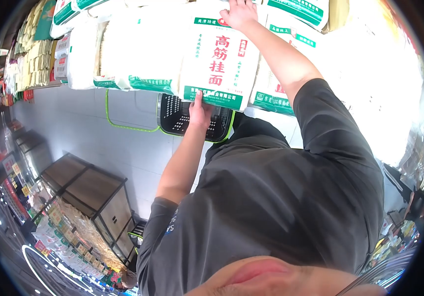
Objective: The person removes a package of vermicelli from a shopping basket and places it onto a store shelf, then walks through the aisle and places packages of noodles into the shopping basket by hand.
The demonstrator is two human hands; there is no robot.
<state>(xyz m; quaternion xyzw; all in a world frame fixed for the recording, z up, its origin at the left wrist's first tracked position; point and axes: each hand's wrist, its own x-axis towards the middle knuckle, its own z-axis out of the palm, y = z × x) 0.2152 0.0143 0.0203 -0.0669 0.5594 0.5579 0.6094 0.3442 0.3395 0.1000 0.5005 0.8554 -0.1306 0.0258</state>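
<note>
A white pack of dried noodles (217,64) with green bands and red lettering lies face up in front of me, above other packs like it. My left hand (200,116) grips its near edge, thumb on top of the green band and fingers hidden underneath. At its far end, my right hand (240,16) is closed on the pack, with the thumb apart from the fingers; the fingertips are partly cut off by the frame's top. Right beside it is a similar noodle pack (273,93), partly covered by my right forearm.
More white-and-green packs (143,54) line the shelf left of my hands. Below, a black shopping basket (170,111) with a green rim and handle is on the pale floor (81,113). A dark-framed display stand (86,182) is at my left. Stacked yellowish packs (22,69) fill the far left.
</note>
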